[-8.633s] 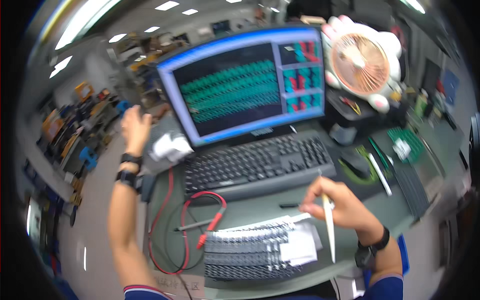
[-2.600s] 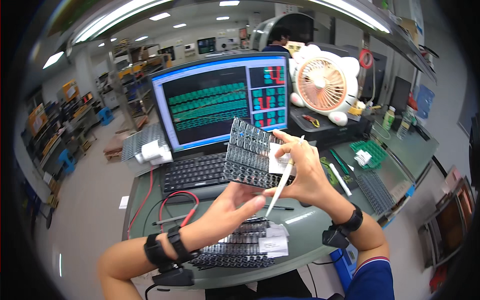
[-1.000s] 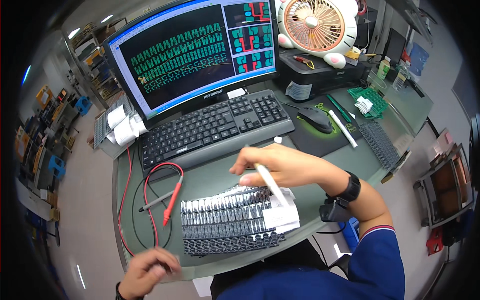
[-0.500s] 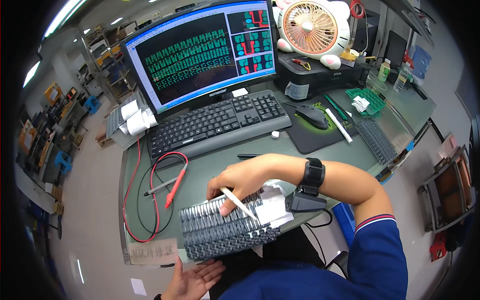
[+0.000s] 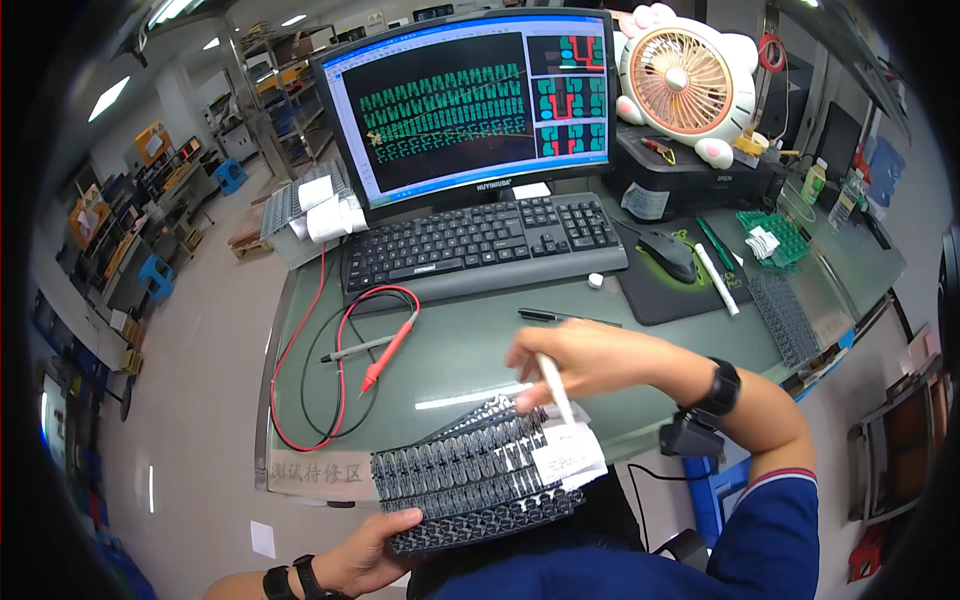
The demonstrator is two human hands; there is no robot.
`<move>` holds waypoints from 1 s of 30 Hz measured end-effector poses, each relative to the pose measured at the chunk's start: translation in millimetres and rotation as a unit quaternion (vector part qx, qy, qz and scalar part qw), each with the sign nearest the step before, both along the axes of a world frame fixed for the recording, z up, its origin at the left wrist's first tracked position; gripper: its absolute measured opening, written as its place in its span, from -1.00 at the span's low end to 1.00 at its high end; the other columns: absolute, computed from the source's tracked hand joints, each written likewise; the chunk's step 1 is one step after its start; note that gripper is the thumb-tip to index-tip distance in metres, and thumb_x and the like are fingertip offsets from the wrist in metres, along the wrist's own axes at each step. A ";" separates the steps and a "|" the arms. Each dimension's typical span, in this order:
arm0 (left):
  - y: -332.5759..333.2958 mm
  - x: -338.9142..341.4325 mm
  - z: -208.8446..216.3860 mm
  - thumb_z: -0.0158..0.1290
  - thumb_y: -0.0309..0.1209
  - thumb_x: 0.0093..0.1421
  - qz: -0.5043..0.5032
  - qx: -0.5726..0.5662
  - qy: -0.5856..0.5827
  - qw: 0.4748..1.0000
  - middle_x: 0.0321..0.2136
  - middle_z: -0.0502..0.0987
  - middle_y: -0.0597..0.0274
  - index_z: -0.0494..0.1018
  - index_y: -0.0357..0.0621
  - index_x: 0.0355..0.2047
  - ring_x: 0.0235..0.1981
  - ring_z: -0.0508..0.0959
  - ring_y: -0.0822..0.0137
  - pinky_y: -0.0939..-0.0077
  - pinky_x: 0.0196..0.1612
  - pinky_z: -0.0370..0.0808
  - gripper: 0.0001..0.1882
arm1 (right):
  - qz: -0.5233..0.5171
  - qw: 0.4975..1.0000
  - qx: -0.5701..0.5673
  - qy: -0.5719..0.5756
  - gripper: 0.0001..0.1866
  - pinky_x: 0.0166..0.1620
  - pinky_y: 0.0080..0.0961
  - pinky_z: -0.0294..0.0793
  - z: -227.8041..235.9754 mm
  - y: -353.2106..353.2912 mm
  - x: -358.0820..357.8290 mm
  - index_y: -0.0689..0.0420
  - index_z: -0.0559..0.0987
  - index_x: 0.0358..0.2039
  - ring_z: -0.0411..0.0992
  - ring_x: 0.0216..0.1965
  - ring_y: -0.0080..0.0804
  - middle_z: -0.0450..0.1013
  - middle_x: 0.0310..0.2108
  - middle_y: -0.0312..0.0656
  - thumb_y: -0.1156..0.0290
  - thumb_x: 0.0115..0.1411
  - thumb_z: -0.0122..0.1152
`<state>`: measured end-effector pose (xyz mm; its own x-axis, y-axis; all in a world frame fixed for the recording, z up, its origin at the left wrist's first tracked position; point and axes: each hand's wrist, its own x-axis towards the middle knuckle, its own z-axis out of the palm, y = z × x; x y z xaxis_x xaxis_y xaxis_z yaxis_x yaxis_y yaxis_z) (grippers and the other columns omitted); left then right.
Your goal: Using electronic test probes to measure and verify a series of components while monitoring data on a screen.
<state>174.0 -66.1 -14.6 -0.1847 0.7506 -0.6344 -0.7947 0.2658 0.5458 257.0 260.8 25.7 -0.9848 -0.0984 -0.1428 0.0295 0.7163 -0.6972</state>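
A dark panel of circuit boards [image 5: 460, 482], with rows of small repeated shapes, is tilted at the table's front edge. My left hand [image 5: 372, 553] grips its lower left corner, thumb on top and fingers hidden beneath. White paper slips [image 5: 570, 458] lie over the panel's right end, with faint writing on the top one. Above that end, my right hand [image 5: 580, 355] is closed round a slim white pen [image 5: 553, 386], its tip pointing down near the slips. Slight blur makes it unclear whether the tip touches paper.
Red and black test leads [image 5: 388, 358] lie coiled at left. Behind are a keyboard [image 5: 480, 242], a monitor [image 5: 450, 110] and a mouse [image 5: 668, 256]. A black pen [image 5: 545, 316] lies beyond my right hand. Farther right sit a green tray [image 5: 775, 238] and another dark panel [image 5: 783, 318].
My left hand, open below the panel before, now grips its lower left corner. My right hand has lifted off the panel with the white pen. The view has shifted.
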 end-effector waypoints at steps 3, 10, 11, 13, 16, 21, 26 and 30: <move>4.1 0.4 11.2 0.09 -0.31 0.13 -0.005 -0.016 0.024 1.000 0.13 0.32 0.07 0.08 -0.22 0.23 0.13 0.36 0.21 0.23 0.26 0.20 -0.30 | -0.033 0.999 0.005 -0.036 -0.29 -0.20 -0.36 0.49 -8.5 0.9 27.8 0.22 0.42 -0.06 0.54 -0.26 -0.17 0.54 -0.28 -0.07 -0.14 0.01 0.30; 39.7 -32.1 35.6 0.04 -0.35 0.17 -0.044 -0.003 0.128 0.991 0.05 0.41 0.05 0.20 -0.34 0.14 0.07 0.43 0.22 0.29 0.21 0.29 -0.43 | -0.100 0.991 -0.084 -0.013 -0.25 -0.12 -0.34 0.42 -16.6 10.7 34.6 0.23 0.44 -0.03 0.47 -0.16 -0.17 0.48 -0.25 0.00 -0.11 -0.06 0.37; 48.6 -40.7 32.8 0.04 -0.35 0.17 -0.046 0.001 0.132 0.990 0.05 0.41 0.05 0.20 -0.34 0.14 0.07 0.43 0.22 0.29 0.21 0.29 -0.43 | -0.128 0.987 -0.097 0.008 -0.26 -0.11 -0.36 0.41 -16.5 13.8 34.4 0.21 0.45 -0.03 0.46 -0.16 -0.21 0.47 -0.25 -0.02 -0.06 -0.08 0.41; 60.4 -55.5 34.0 0.06 -0.36 0.18 -0.069 0.058 0.225 0.970 0.03 0.42 0.10 0.22 -0.35 0.12 0.05 0.42 0.31 0.39 0.16 0.32 -0.46 | -0.147 0.982 -0.106 0.055 -0.34 -0.09 -0.37 0.40 -13.0 19.9 25.1 0.12 0.46 -0.04 0.44 -0.14 -0.24 0.45 -0.23 -0.07 0.07 -0.11 0.48; 78.7 -77.3 26.9 0.16 -0.36 0.11 -0.088 0.117 0.379 0.914 0.04 0.39 0.09 0.17 -0.35 0.15 0.06 0.40 0.30 0.40 0.17 0.29 -0.35 | -0.159 0.970 -0.069 0.172 -0.34 -0.10 -0.41 0.41 -18.0 27.3 17.9 0.10 0.43 -0.04 0.44 -0.15 -0.28 0.45 -0.24 -0.10 0.17 -0.14 0.51; 82.4 -96.4 6.4 0.30 -0.38 -0.03 -0.098 0.100 0.493 0.859 0.07 0.35 0.06 0.10 -0.34 0.18 0.12 0.35 0.26 0.38 0.21 0.24 -0.16 | -0.168 0.939 -0.003 0.299 -0.38 -0.10 -0.47 0.40 -33.8 15.7 18.9 0.17 0.47 -0.06 0.40 -0.20 -0.39 0.44 -0.23 -0.21 0.32 -0.17 0.52; 74.1 -106.4 -24.6 0.38 -0.33 -0.13 -0.144 0.130 0.583 0.789 0.14 0.29 0.04 0.07 -0.28 0.22 0.18 0.28 0.21 0.34 0.25 0.18 -0.02 | -0.139 0.931 0.074 0.330 -0.43 -0.11 -0.40 0.25 -22.6 2.0 24.9 0.04 0.46 -0.07 0.39 -0.26 -0.33 0.44 -0.30 -0.27 0.26 -0.12 0.47; 71.3 -107.8 -22.2 0.38 -0.36 -0.15 -0.229 0.065 0.625 0.743 0.16 0.24 -0.01 0.06 -0.21 0.24 0.23 0.22 0.14 0.27 0.26 0.15 -0.02 | -0.131 0.932 0.053 0.333 -0.44 -0.06 -0.40 0.31 -5.2 4.0 32.7 0.08 0.44 -0.07 0.40 -0.21 -0.39 0.45 -0.28 -0.27 0.25 -0.08 0.46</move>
<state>66.1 5.2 -36.8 -0.2744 0.9566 -0.0981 0.5125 0.2318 0.8268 289.8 264.8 20.5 -0.8470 0.1384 0.5132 -0.2007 0.8108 -0.5498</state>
